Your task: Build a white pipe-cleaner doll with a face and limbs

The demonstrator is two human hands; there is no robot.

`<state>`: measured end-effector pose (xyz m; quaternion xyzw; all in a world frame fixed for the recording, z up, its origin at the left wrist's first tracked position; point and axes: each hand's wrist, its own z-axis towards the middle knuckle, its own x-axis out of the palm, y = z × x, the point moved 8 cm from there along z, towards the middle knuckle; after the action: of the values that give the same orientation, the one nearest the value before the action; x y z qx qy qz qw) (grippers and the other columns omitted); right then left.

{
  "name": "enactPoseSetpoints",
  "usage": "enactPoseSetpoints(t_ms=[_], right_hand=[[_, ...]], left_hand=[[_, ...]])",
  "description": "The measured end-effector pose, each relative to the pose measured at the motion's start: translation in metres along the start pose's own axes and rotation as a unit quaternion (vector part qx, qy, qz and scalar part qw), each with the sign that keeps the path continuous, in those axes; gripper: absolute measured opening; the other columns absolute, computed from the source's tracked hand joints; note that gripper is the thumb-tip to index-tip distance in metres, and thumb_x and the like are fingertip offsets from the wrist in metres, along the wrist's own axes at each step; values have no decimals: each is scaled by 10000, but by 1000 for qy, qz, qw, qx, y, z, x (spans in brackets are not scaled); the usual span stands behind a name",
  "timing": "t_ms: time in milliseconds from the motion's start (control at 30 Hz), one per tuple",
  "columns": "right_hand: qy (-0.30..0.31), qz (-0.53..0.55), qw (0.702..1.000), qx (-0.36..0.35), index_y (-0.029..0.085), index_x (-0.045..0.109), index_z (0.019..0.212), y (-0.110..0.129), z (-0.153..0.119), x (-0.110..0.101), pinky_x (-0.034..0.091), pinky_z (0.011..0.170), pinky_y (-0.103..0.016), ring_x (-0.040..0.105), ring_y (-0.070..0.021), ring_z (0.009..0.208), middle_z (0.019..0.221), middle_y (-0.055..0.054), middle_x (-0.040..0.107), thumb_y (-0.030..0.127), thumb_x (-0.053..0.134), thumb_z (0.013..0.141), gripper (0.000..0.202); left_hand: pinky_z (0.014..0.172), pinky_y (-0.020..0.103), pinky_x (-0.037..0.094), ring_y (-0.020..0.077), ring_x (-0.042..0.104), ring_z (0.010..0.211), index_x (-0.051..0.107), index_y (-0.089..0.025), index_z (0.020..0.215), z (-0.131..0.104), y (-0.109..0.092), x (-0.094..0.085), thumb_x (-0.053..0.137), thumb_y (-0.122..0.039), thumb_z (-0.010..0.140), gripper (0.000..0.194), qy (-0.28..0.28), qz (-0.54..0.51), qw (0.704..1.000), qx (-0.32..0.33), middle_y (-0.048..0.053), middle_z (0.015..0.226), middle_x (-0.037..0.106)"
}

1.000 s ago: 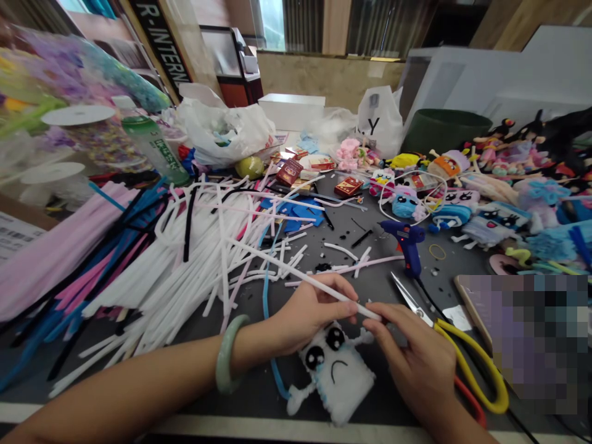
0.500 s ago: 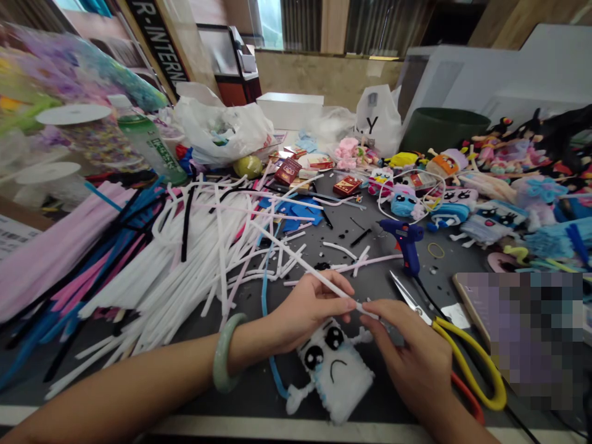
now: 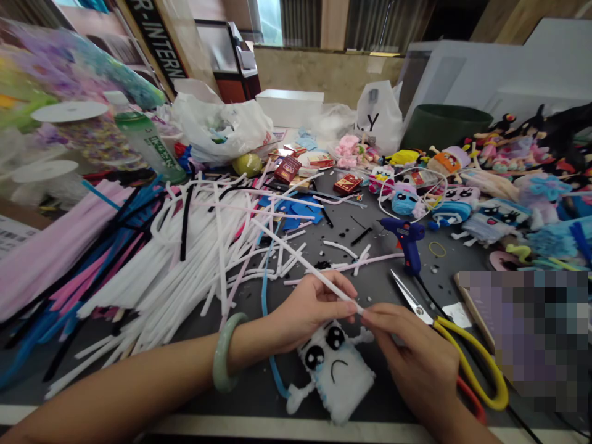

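Note:
A long white pipe cleaner [image 3: 296,254] slants over the table, pinched near its lower end by both hands. My left hand [image 3: 312,308], below a green bangle [image 3: 227,353] on the wrist, closes thumb and fingers on it. Right beside, my right hand [image 3: 411,351] grips the tip, which its fingers hide. Under my hands lies a white fuzzy doll [image 3: 345,379] with big black eyes, a frown and small arms. A blue pipe cleaner [image 3: 265,302] runs down to the doll's lower arm.
White pipe cleaners [image 3: 185,265] pile up at the left, with pink ones [image 3: 60,240] alongside. To the right are a blue glue gun [image 3: 405,240], yellow-and-red-handled scissors [image 3: 472,351] and a blurred-out flat object [image 3: 531,339]. Finished fuzzy dolls [image 3: 494,216] and a dark green pot [image 3: 446,126] stand behind.
My right hand has shifted slightly right and down and its fingers have closed further over the pipe cleaner's tip. My left hand has barely moved. The doll lies as before.

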<state>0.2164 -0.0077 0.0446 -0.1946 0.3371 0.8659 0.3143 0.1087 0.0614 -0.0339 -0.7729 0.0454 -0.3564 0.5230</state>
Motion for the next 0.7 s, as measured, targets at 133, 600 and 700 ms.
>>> enactPoseSetpoints(t_ms=[133, 600, 700], right_hand=[[2, 11, 1000, -3, 223, 724, 820, 3, 4, -1, 581, 625, -162, 712, -106, 678, 788, -12, 742, 37, 568, 826, 243], [-21, -24, 999, -14, 187, 680, 879, 6, 4, -4, 601, 691, -218, 718, -144, 708, 783, -39, 745, 167, 664, 825, 60], [-20, -31, 999, 3, 187, 673, 903, 3, 4, -3, 600, 693, -231, 716, -151, 709, 789, -38, 742, 191, 662, 830, 74]], left_hand=[[610, 189, 446, 84, 608, 651, 605, -119, 796, -1, -3, 2, 819, -172, 647, 266, 5, 20, 1000, 7, -8, 722, 647], [583, 181, 436, 74, 582, 612, 610, -116, 783, -2, -5, 2, 793, -141, 657, 223, -1, 19, 1000, 14, -17, 665, 632], [579, 176, 435, 73, 584, 615, 615, -115, 777, -2, -6, 2, 799, -137, 644, 228, -4, 13, 1000, 17, -18, 673, 630]])
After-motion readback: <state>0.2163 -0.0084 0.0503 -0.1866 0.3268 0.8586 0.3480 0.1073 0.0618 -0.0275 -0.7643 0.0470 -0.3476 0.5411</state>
